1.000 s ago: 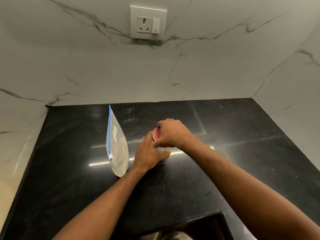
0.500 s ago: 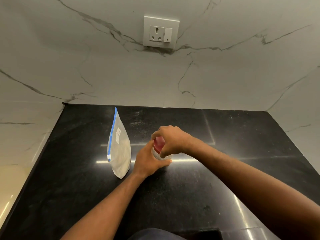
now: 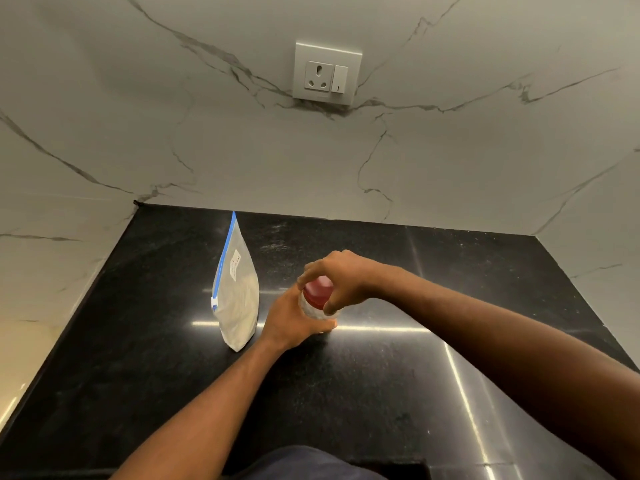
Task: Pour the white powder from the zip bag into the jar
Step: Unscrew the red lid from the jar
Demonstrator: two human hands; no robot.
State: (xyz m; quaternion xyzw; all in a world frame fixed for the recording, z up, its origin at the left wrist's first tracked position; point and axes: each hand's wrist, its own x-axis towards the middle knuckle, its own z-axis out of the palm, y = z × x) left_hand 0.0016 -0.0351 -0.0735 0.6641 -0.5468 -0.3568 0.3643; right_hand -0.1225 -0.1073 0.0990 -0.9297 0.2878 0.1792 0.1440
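Nearest the camera a dark garment shows at the bottom edge, and both bare forearms reach forward over the black countertop [image 3: 381,393]; they meet at the jar [image 3: 316,309], which stands upright on the stone near the middle of the surface. The left hand [image 3: 289,322] wraps the clear body of the jar from the near-left side, its fingers curled round the glass to steady it; the right hand [image 3: 341,280] comes in from above and the right, fingertips [image 3: 329,308] pinched around the rim of the red lid [image 3: 318,289], which sits on the jar. This looks like the opening step: the jar is being braced while the lid is twisted, so no pouring has begun; whether the lid is already loose cannot be told.

Just beside the left hand, on its left and apart from it, the zip bag [image 3: 239,303] stands upright on its base with pale powder filling its lower part; its blue zip strip [image 3: 224,261] runs along the left edge and appears closed, with the small white slider low on that edge.

The next move probably calls for lifting the lid clear and setting it aside, then taking the bag and opening the zip; the jar mouth looks narrow, so a careful, slow tilt will matter.

Farther back, the marble wall [image 3: 138,116] carries a socket plate [image 3: 327,73].
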